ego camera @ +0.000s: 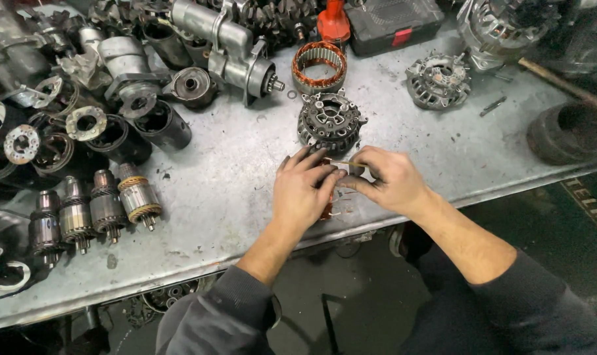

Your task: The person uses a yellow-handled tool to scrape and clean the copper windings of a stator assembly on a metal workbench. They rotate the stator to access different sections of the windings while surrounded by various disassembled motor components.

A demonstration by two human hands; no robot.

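Both hands meet near the front edge of a scratched grey metal desk [233, 171]. The left hand [303, 190] lies palm down, fingers stretched forward and close together, covering a small reddish copper-coloured part [327, 212] of which only slivers show; whether this grip pinches it cannot be told. The right hand [389, 179], touching the left at its 3 o'clock, curls its fingers inward and pinches a thin yellowish rod [344, 163] that points toward the left fingertips. Both forearms, in dark sleeves, angle in from 6 o'clock. Just beyond the fingertips, at 12 o'clock, sits a round dark grey finned alternator housing [330, 121]; farther on, a copper-wound stator ring [319, 64]. At 9 o'clock, well apart, four cylindrical armatures [91, 210] stand in a row.
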